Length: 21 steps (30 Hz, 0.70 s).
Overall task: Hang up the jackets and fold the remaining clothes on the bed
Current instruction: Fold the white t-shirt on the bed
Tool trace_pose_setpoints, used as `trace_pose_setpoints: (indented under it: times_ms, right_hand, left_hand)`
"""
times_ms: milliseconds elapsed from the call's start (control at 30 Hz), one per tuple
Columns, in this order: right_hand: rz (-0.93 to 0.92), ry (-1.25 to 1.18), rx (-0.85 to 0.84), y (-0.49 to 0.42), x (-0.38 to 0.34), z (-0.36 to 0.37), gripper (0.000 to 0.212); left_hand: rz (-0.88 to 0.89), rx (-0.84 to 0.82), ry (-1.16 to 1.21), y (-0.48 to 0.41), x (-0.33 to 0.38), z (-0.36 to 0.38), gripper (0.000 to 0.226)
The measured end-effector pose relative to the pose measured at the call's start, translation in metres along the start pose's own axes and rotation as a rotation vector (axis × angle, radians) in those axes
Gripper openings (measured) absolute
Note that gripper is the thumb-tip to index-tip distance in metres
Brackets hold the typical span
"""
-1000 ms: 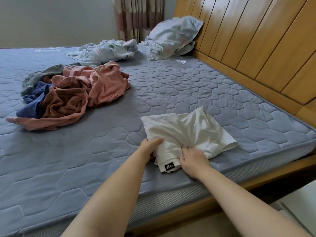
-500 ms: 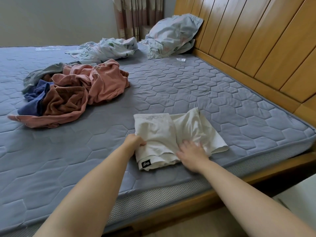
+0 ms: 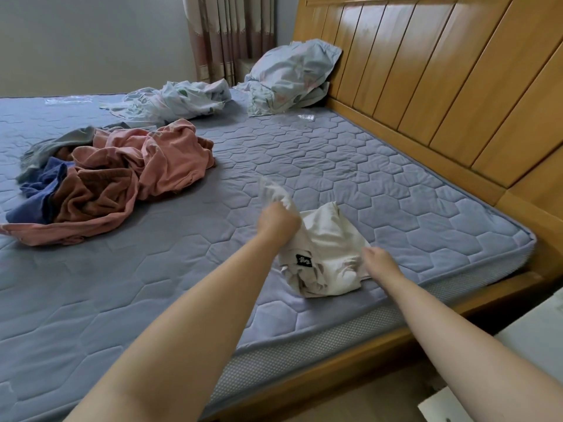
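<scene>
Mattress [image 3: 304,166] | left hand [image 3: 278,222] grips blurred white garment [image 3: 329,236] | right hand [image 3: 379,263]: grip unclear

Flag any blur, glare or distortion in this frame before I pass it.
Head view: motion blur smears the raised corner of the white garment held up by the left hand. Head view: bright glare streaks the glossy wooden headboard. Head view: the wide-angle lens bows the mattress edge and the headboard panels. Head view: light is soft, shadows are faint, and the clothes pile looks sharp.
</scene>
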State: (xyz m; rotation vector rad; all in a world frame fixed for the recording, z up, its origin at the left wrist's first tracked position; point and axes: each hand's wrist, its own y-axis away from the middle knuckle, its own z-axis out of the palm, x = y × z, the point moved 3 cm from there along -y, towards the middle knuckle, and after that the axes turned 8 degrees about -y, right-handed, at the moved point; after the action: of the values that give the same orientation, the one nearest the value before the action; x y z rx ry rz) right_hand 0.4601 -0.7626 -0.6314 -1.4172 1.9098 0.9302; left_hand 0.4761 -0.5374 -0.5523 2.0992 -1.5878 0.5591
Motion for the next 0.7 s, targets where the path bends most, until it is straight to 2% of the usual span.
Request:
trace_pose_setpoints:
  times_ms: [67, 167, 200, 267, 367, 467, 533, 633, 700]
  right_hand:
    - [0.027, -0.162, 0.081, -0.004, 0.004, -0.020, 0.035]
    - [0.122, -0.442, 0.124, -0.016, 0.014, -0.033, 0.038]
    - [0.163, -0.516, 0.130, -0.021, 0.019, -0.035, 0.045]
    - [0.181, -0.559, 0.097, -0.027, 0.021, -0.034, 0.049]
    - [0.120, -0.368, 0.020, -0.029, 0.010, -0.026, 0.054]
    - [0.128, -0.188, -0.041, -0.033, 0.001, -0.013, 0.058]
    - [0.155, -0.174, -0.067, -0.035, -0.001, -0.005, 0.050]
    - [0.093, -0.083, 0.034, -0.033, 0.002, -0.006, 0.033]
    - [0.058, 0.110, 0.047, -0.029, 0.010, -0.007, 0.031]
  left_hand:
    - [0.089, -0.060, 0.049, 0.000, 0.034, 0.015, 0.036]
    - [0.253, -0.300, 0.007, 0.008, 0.071, 0.045, 0.043]
    - [0.302, -0.327, -0.033, 0.009, 0.075, 0.053, 0.042]
    - [0.314, -0.255, -0.025, 0.009, 0.064, 0.059, 0.041]
    - [0.192, -0.034, 0.007, -0.002, 0.023, 0.063, 0.043]
    - [0.085, -0.127, 0.094, -0.012, -0.009, 0.080, 0.048]
    - [0.061, -0.215, 0.212, -0.011, -0.014, 0.092, 0.057]
    - [0.105, -0.238, 0.333, -0.001, -0.012, 0.105, 0.074]
    - [0.066, -0.242, 0.468, 0.004, -0.012, 0.115, 0.088]
